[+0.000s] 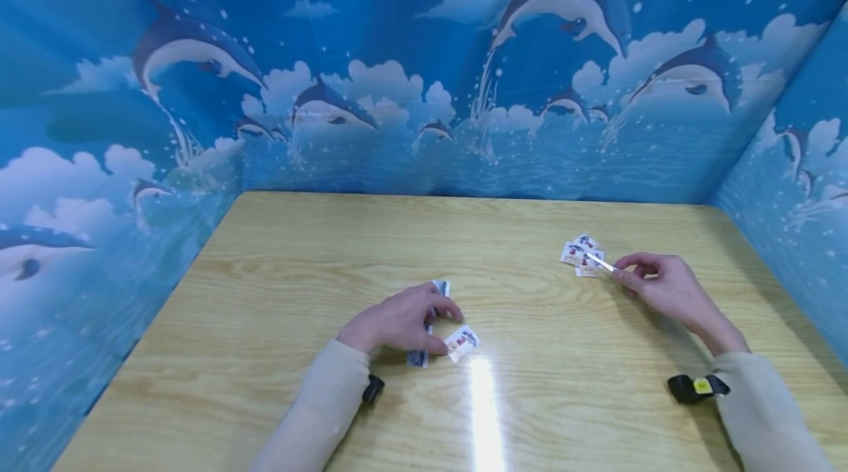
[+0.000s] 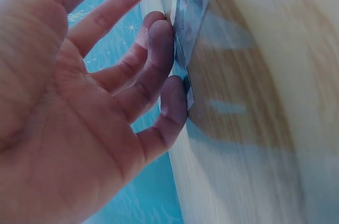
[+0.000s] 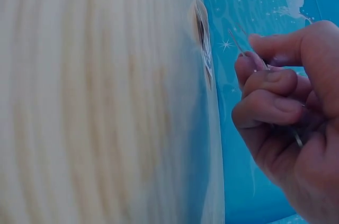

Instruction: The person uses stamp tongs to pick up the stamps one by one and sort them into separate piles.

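Observation:
Tweezers [image 1: 601, 262] are held in my right hand [image 1: 659, 284], pinched between thumb and fingers. Two thin metal prongs [image 3: 237, 43] stick out past the fingertips in the right wrist view. Their tips are over a small cluster of overlapping white picture cards [image 1: 573, 252] on the table. My left hand [image 1: 404, 317] lies over several bluish cards [image 1: 418, 358] in a row, partly covering them. Its loosely bent fingers [image 2: 172, 99] rest on the cards in the left wrist view. The left thumb is at the edge of one white card with a red and blue picture [image 1: 463, 342].
The light wood table [image 1: 298, 251] runs back to a blue dolphin-print cloth [image 1: 397, 141], which also hangs at both sides. Black bands with small devices are on both sleeves [image 1: 762, 398]. A bright light reflection [image 1: 486, 413] lies on the front of the table.

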Demonstrator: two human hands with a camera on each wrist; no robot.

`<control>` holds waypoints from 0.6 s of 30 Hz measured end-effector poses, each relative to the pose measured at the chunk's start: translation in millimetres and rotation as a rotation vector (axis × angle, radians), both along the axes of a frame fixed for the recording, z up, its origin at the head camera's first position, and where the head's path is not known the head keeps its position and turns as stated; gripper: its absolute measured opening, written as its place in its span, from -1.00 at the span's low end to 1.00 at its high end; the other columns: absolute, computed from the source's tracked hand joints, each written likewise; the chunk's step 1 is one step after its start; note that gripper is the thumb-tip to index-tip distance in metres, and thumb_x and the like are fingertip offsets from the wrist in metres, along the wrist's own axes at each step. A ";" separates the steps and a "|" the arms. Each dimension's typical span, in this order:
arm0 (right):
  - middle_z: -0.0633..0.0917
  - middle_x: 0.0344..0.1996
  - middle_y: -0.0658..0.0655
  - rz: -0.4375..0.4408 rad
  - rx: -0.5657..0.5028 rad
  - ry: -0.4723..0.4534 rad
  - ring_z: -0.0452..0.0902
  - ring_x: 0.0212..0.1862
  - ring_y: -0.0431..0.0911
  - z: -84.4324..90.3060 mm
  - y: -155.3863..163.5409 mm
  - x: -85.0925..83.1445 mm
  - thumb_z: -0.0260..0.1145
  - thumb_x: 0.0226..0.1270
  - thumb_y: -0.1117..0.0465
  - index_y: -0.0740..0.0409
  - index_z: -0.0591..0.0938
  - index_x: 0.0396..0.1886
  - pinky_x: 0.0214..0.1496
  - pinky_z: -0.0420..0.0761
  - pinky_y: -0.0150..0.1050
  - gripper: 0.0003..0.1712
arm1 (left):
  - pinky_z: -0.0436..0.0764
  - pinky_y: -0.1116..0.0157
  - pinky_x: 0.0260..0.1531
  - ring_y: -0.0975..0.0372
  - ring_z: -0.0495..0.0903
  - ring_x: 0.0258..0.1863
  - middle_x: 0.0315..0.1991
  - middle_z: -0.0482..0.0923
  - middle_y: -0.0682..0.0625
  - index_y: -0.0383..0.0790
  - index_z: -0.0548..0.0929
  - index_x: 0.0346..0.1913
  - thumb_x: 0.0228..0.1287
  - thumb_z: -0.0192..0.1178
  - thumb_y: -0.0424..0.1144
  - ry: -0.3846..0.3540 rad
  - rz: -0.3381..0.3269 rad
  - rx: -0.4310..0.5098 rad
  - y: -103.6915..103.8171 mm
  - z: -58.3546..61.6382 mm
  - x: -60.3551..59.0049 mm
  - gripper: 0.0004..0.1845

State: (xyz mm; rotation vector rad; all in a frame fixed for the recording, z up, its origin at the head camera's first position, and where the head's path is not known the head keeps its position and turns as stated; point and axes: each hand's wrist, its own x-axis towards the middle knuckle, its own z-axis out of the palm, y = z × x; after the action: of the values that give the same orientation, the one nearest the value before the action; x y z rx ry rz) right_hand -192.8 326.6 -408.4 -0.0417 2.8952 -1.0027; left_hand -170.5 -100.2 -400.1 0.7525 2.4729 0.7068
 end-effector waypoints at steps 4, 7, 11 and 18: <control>0.68 -0.33 0.17 0.011 0.004 0.007 0.43 -0.44 -0.22 1.6 -4.6 0.9 0.28 0.50 0.05 0.25 0.68 0.03 -0.46 0.41 -0.28 -0.64 | 0.45 0.30 -0.24 0.25 0.42 -0.21 -0.12 0.43 0.07 0.18 0.68 0.17 0.18 0.50 -0.09 -0.010 -0.006 -0.001 0.4 0.1 -0.8 -0.53; 0.66 -0.34 0.15 0.028 0.017 0.018 0.40 -0.43 -0.22 3.4 -7.5 2.1 0.30 0.49 0.04 0.24 0.69 0.03 -0.46 0.38 -0.28 -0.63 | 0.45 0.31 -0.26 0.25 0.42 -0.22 -0.11 0.42 0.07 0.19 0.70 0.17 0.19 0.49 -0.10 -0.015 -0.004 -0.003 1.0 0.3 -0.4 -0.54; 0.62 -0.36 0.13 0.055 0.012 0.013 0.40 -0.46 -0.24 6.3 -11.4 4.0 0.30 0.48 0.04 0.23 0.69 0.04 -0.48 0.38 -0.30 -0.63 | 0.45 0.32 -0.27 0.25 0.42 -0.21 -0.09 0.41 0.08 0.19 0.72 0.14 0.19 0.49 -0.10 -0.015 0.003 -0.005 1.8 0.1 0.2 -0.58; 0.60 -0.40 0.13 0.133 -0.045 -0.006 0.38 -0.55 -0.28 8.4 -21.9 8.6 0.31 0.47 0.11 0.26 0.69 0.02 -0.54 0.40 -0.31 -0.67 | 0.47 0.32 -0.25 0.27 0.43 -0.21 -0.09 0.42 0.08 0.22 0.69 0.19 0.19 0.48 -0.10 0.000 -0.008 -0.014 2.5 -0.6 0.0 -0.53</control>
State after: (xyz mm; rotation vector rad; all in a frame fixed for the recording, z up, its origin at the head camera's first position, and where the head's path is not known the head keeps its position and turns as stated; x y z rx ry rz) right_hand -184.2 304.7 -400.0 -0.2307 2.8204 -1.0417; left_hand -170.5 -97.7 -400.7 0.7571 2.4712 0.6864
